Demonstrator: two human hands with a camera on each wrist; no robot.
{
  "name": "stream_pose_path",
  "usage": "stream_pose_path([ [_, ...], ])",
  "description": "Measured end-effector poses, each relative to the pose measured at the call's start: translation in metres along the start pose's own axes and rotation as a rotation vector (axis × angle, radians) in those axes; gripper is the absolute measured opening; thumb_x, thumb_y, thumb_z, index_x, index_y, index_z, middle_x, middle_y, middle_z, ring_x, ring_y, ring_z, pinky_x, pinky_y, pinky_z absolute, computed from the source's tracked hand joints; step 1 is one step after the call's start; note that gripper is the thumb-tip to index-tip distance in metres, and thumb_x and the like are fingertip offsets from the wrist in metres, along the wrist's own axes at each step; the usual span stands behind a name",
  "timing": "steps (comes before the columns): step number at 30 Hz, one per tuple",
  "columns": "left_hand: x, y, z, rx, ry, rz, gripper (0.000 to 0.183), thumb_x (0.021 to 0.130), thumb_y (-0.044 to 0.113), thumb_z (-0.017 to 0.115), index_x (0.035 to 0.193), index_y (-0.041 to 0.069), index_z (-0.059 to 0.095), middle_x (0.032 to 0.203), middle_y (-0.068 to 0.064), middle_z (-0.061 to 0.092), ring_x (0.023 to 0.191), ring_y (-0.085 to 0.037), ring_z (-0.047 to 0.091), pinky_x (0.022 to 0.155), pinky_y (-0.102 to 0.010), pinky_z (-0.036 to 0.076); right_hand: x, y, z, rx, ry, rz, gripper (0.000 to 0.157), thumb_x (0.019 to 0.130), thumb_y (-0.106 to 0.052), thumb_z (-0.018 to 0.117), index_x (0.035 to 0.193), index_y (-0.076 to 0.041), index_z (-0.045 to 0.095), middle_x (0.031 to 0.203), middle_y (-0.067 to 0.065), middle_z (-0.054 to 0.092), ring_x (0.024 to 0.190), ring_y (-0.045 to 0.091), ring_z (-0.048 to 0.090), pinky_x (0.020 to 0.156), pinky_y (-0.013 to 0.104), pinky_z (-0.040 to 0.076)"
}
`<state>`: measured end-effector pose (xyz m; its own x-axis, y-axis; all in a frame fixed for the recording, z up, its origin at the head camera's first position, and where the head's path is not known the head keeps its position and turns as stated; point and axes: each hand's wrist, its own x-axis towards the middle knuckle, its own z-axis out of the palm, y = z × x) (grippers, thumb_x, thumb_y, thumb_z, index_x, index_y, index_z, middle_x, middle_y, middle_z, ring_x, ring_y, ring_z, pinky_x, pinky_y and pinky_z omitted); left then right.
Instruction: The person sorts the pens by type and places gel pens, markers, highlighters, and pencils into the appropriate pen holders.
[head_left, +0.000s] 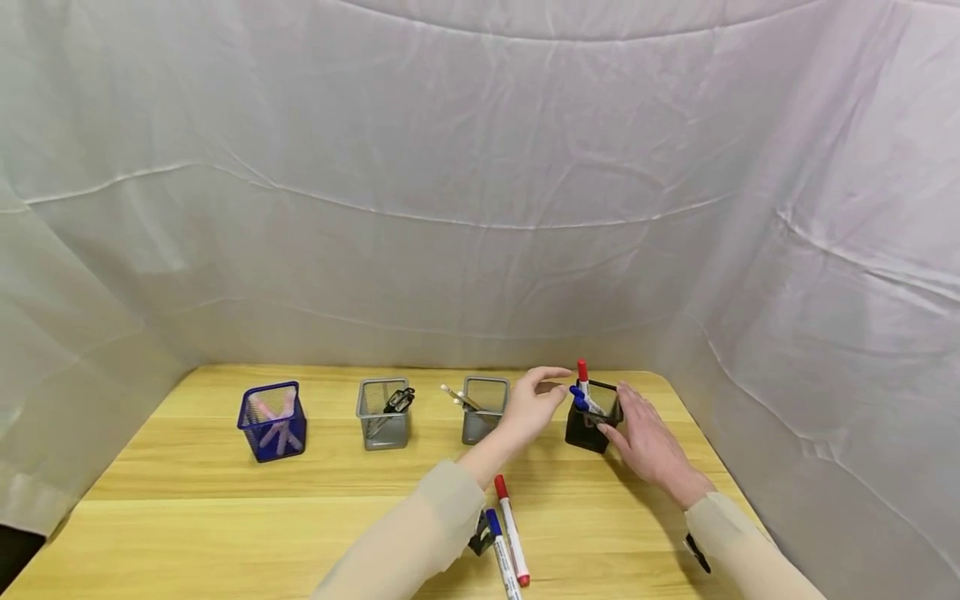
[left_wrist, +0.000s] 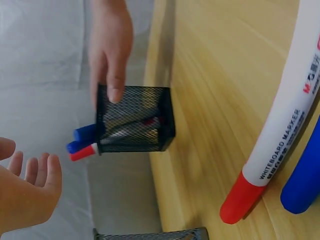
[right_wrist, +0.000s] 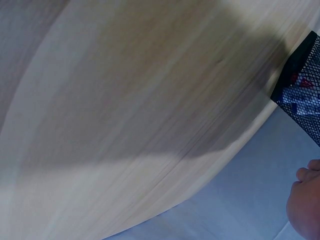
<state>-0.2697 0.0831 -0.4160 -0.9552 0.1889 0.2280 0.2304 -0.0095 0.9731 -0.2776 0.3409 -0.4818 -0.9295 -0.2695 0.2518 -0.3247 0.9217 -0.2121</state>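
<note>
At the right of the table stands a black mesh pen holder (head_left: 585,435) with whiteboard markers in it. One red cap (head_left: 582,371) and two blue caps (left_wrist: 84,133) stick out over its rim. My right hand (head_left: 651,440) grips the holder at its right side, thumb on the near face and fingers behind. Just left of the caps, my left hand (head_left: 531,408) hovers with loosely bent fingers and holds nothing; a gap separates it from the markers in the left wrist view. A red-capped marker (head_left: 512,529) and a blue-capped marker (head_left: 501,550) lie on the table beside my left forearm.
A grey mesh holder (head_left: 478,429) with pencils is partly behind my left hand. Further left are another grey holder (head_left: 386,433) with black clips and a blue one (head_left: 281,446) holding pink sticks. Pale curtains (head_left: 450,275) surround the wooden table (head_left: 187,533).
</note>
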Motion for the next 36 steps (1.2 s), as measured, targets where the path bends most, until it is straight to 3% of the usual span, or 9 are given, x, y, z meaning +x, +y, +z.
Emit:
stream_pose_path([
  [9,-0.021,0.008,-0.018,-0.099,-0.032,0.016,0.026,0.104,0.015,0.064,0.128,0.015,0.072,0.132,-0.005,0.067,0.119,-0.023,0.066,0.092,-0.034,0.056,-0.005,0.001,0.002,0.0,-0.005,0.008,0.082,0.109,-0.046,0.051,0.161,0.009,0.019,0.167,0.03,0.02,0.153,0.049,0.023,0.125,0.063,0.021],
  [14,-0.033,0.008,-0.031,-0.1,-0.015,0.031,0.026,0.103,0.015,0.065,0.129,0.014,0.071,0.132,-0.008,0.067,0.115,-0.027,0.066,0.084,-0.029,0.054,-0.005,0.001,0.003,-0.003,-0.007,0.003,0.082,0.109,-0.046,0.05,0.162,0.008,0.018,0.168,0.03,0.02,0.153,0.049,0.023,0.125,0.062,0.02],
  [19,-0.045,0.003,-0.043,-0.072,0.004,0.026,0.027,0.103,0.017,0.066,0.129,0.012,0.071,0.124,-0.007,0.07,0.099,-0.015,0.067,0.08,-0.03,0.054,-0.004,0.001,0.004,0.0,-0.004,-0.003,0.082,0.109,-0.046,0.05,0.162,0.008,0.018,0.168,0.03,0.02,0.153,0.049,0.023,0.125,0.062,0.02],
  [22,-0.05,0.0,-0.05,-0.067,-0.013,0.026,0.028,0.103,0.015,0.066,0.13,0.009,0.07,0.118,-0.011,0.071,0.092,-0.011,0.064,0.077,-0.03,0.055,-0.003,0.001,0.003,0.002,0.0,-0.004,0.082,0.109,-0.046,0.05,0.162,0.008,0.018,0.168,0.03,0.02,0.153,0.048,0.023,0.125,0.062,0.02],
  [26,-0.059,-0.004,-0.06,-0.063,-0.058,0.023,0.029,0.103,0.012,0.065,0.13,0.005,0.069,0.119,-0.014,0.069,0.098,-0.016,0.065,0.08,-0.024,0.055,-0.001,0.0,0.001,0.002,0.007,-0.008,0.081,0.109,-0.045,0.05,0.161,0.009,0.018,0.168,0.03,0.02,0.153,0.049,0.023,0.125,0.062,0.021],
  [36,-0.079,-0.027,-0.087,0.164,-0.18,0.056,0.026,0.1,0.007,0.066,0.126,0.004,0.07,0.123,-0.015,0.07,0.107,-0.025,0.066,0.088,-0.026,0.057,-0.001,-0.002,0.0,-0.003,0.004,-0.009,0.081,0.109,-0.044,0.051,0.161,0.009,0.018,0.167,0.03,0.02,0.152,0.049,0.024,0.124,0.063,0.021],
])
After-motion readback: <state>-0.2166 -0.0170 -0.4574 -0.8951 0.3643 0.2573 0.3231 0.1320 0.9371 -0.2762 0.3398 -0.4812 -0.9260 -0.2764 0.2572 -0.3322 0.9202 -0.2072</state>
